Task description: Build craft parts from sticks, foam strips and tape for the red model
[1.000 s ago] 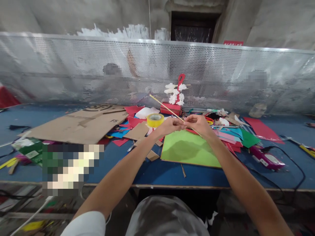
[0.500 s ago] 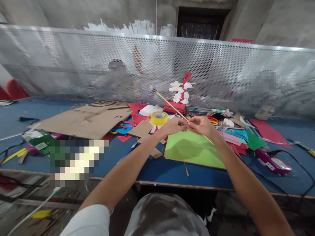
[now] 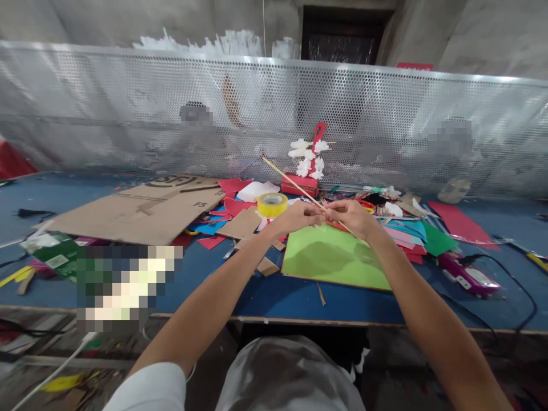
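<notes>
A thin wooden stick [image 3: 286, 177] slants up and to the left from between my hands. My left hand [image 3: 302, 215] has its fingers closed around the stick's middle, close beside the other hand. My right hand [image 3: 350, 217] pinches the same stick, and its lower end runs under that palm. Below both hands lies a lime-green sheet [image 3: 334, 262] with their shadow on it. A yellow tape roll [image 3: 272, 204] sits just left of my left hand. Behind stands a red upright piece with white fluffy tufts [image 3: 309, 158] on a red box [image 3: 299, 185].
A large cardboard sheet [image 3: 137, 211] lies on the blue table [image 3: 197, 294] at left. Coloured paper scraps [image 3: 231, 206] surround the tape. At right are a purple power strip [image 3: 468, 275] with a black cord and a red sheet [image 3: 461, 224]. A perforated metal screen [image 3: 257, 120] closes the back.
The view has shifted slightly, so everything sits a little further left. Both hands keep hold of the stick in nearly the same pose.
</notes>
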The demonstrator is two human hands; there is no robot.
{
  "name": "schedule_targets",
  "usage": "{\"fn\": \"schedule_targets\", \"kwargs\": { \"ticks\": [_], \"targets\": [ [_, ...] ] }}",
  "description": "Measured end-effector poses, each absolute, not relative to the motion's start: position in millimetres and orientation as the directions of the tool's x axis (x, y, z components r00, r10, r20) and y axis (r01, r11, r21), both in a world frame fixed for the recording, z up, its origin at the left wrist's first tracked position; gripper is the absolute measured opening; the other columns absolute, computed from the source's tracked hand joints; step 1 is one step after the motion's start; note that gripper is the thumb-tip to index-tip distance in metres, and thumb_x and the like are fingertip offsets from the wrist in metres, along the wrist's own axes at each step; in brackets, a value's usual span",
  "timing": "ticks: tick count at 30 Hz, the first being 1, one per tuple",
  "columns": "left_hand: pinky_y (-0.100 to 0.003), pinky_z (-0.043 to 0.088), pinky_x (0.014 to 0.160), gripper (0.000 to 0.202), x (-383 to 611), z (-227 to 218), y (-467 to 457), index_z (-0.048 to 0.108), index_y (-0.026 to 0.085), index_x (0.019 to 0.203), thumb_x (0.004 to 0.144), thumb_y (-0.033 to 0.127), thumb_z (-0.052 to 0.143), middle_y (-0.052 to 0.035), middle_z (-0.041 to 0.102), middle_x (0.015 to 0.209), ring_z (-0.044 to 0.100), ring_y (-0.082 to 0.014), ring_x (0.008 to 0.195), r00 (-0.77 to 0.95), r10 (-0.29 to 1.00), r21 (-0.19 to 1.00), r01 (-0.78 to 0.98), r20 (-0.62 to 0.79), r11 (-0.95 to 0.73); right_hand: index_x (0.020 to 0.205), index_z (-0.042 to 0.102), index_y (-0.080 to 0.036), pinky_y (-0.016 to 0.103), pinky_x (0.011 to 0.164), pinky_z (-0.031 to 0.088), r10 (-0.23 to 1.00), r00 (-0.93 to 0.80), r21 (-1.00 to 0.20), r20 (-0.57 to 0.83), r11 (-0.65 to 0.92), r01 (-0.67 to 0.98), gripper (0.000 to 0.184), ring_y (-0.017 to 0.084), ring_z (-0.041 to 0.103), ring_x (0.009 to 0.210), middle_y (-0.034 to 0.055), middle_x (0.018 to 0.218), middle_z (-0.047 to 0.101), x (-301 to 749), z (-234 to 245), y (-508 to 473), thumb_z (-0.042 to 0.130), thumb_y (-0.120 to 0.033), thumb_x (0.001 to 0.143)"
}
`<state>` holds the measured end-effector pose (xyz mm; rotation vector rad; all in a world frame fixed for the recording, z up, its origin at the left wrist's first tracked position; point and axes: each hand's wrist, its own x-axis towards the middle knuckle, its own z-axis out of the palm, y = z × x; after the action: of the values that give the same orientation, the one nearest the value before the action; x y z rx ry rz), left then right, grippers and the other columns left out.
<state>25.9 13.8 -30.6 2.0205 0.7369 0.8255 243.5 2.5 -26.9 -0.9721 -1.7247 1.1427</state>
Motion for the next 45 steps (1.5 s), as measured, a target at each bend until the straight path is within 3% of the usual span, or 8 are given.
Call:
{"fn": "schedule_targets", "kwargs": {
  "ticks": [4, 7, 12, 18, 25, 32, 40, 45],
  "targets": [
    [-0.023, 0.045, 0.063, 0.033, 24.1, -32.4, 17.2, 0.073, 0.013, 0.085, 0.083, 0.046, 0.070, -0.0019, 0.067, 0.073, 0.057, -0.0107, 0.064, 0.619, 0.734, 0.826, 0.234, 0.280, -0.513, 0.086, 0.078, -0.019, 0.027, 0.060, 0.044, 0.915, -0.338, -0.941, 0.220, 0.290, 0.173, 0.032, 0.013, 0.056, 0.062, 0.0029, 0.072, 0.068, 241.5, -25.6, 0.1, 0.077, -0.049, 0.075],
    [-0.023, 0.047, 0.064, 0.034, 24.5, -33.0, 18.3, 0.073, 0.013, 0.084, 0.083, 0.047, 0.070, -0.0026, 0.068, 0.073, 0.060, -0.0112, 0.065, 0.625, 0.729, 0.820, 0.238, 0.281, -0.520, 0.089, 0.078, -0.018, 0.028, 0.061, 0.046, 0.913, -0.313, -0.893, 0.260, 0.351, 0.282, 0.035, 0.016, 0.059, 0.064, 0.0050, 0.074, 0.070, 239.0, -22.7, -3.3, 0.073, -0.051, 0.079],
    [-0.025, 0.053, 0.071, 0.037, 28.2, -34.1, 17.1, 0.071, 0.014, 0.094, 0.085, 0.049, 0.070, -0.0077, 0.075, 0.085, 0.069, -0.0135, 0.074, 0.633, 0.739, 0.882, 0.187, 0.229, -0.433, 0.088, 0.075, -0.016, 0.029, 0.064, 0.049, 0.890, -0.301, -0.800, 0.342, 0.443, 0.405, 0.032, 0.018, 0.063, 0.070, 0.0076, 0.080, 0.072, 234.7, -19.8, -5.5, 0.068, -0.047, 0.082],
    [-0.025, 0.055, 0.072, 0.041, 29.9, -36.9, 16.0, 0.069, 0.012, 0.101, 0.087, 0.051, 0.069, -0.0132, 0.078, 0.095, 0.074, -0.0153, 0.080, 0.646, 0.740, 0.920, 0.152, 0.184, -0.361, 0.084, 0.070, -0.017, 0.027, 0.061, 0.050, 0.913, -0.271, -0.841, 0.305, 0.392, 0.373, 0.025, 0.016, 0.063, 0.064, 0.0056, 0.076, 0.071, 232.2, -22.2, -2.4, 0.075, -0.039, 0.074],
    [-0.024, 0.056, 0.072, 0.042, 31.9, -29.3, 10.2, 0.071, 0.011, 0.102, 0.086, 0.050, 0.071, -0.0139, 0.078, 0.097, 0.074, -0.0150, 0.079, 0.640, 0.743, 0.913, 0.157, 0.196, -0.376, 0.088, 0.073, -0.018, 0.028, 0.064, 0.052, 0.923, -0.269, -0.892, 0.275, 0.349, 0.286, 0.033, 0.018, 0.066, 0.070, 0.0064, 0.079, 0.073, 236.3, -26.4, -0.7, 0.081, -0.043, 0.068],
    [-0.023, 0.055, 0.065, 0.038, 33.1, -35.2, 15.8, 0.072, 0.010, 0.096, 0.087, 0.047, 0.071, -0.0126, 0.078, 0.087, 0.072, -0.0144, 0.072, 0.632, 0.749, 0.878, 0.223, 0.201, -0.424, 0.086, 0.075, -0.015, 0.030, 0.070, 0.051, 0.900, -0.275, -0.806, 0.339, 0.429, 0.409, 0.025, 0.021, 0.069, 0.074, 0.0091, 0.085, 0.076, 233.5, -26.1, 1.8, 0.074, -0.037, 0.076],
    [-0.022, 0.055, 0.068, 0.033, 33.3, -36.3, 14.9, 0.072, 0.011, 0.098, 0.085, 0.041, 0.074, -0.0087, 0.077, 0.082, 0.071, -0.0121, 0.070, 0.625, 0.754, 0.899, 0.187, 0.202, -0.396, 0.086, 0.075, -0.017, 0.028, 0.062, 0.049, 0.875, -0.264, -0.689, 0.405, 0.482, 0.541, 0.021, 0.021, 0.069, 0.072, 0.0093, 0.083, 0.076, 226.6, -21.3, -8.3, 0.066, -0.035, 0.083],
    [-0.022, 0.054, 0.067, 0.038, 32.4, -37.2, 17.0, 0.074, 0.012, 0.100, 0.084, 0.047, 0.074, -0.0097, 0.078, 0.083, 0.070, -0.0117, 0.068, 0.629, 0.756, 0.911, 0.184, 0.180, -0.369, 0.082, 0.075, -0.017, 0.028, 0.063, 0.049, 0.874, -0.226, -0.725, 0.430, 0.484, 0.489, 0.022, 0.020, 0.068, 0.070, 0.0089, 0.080, 0.076, 228.1, -24.0, -3.9, 0.072, -0.037, 0.077]
  ]
}}
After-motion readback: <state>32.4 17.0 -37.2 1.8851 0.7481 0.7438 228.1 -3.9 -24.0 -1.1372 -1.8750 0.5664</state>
